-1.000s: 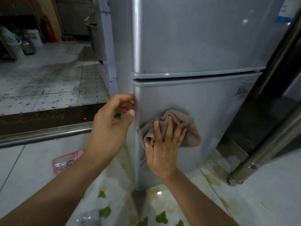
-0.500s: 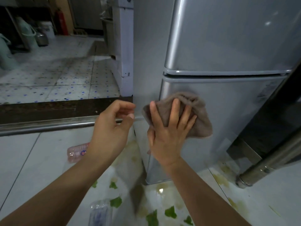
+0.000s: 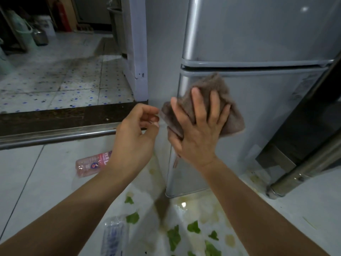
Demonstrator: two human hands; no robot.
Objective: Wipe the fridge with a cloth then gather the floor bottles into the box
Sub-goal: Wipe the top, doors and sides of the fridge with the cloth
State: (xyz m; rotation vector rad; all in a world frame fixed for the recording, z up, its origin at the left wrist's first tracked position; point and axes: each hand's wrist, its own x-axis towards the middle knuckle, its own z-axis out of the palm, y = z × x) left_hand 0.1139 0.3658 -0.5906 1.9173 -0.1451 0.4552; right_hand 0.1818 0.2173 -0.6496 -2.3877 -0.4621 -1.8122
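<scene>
One fridge (image 3: pixel 258 34), one cloth (image 3: pixel 230 115), two bottles (image 3: pixel 92 163) (image 3: pixel 113 235).

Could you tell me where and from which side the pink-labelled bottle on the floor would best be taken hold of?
Probably around the middle of its body. The pink-labelled bottle lies on its side on the floor, left of the fridge, its right end hidden behind the left hand. Coming from above, fingers across the round body should work; that hand holds nothing, while the right hand presses the cloth.
</scene>
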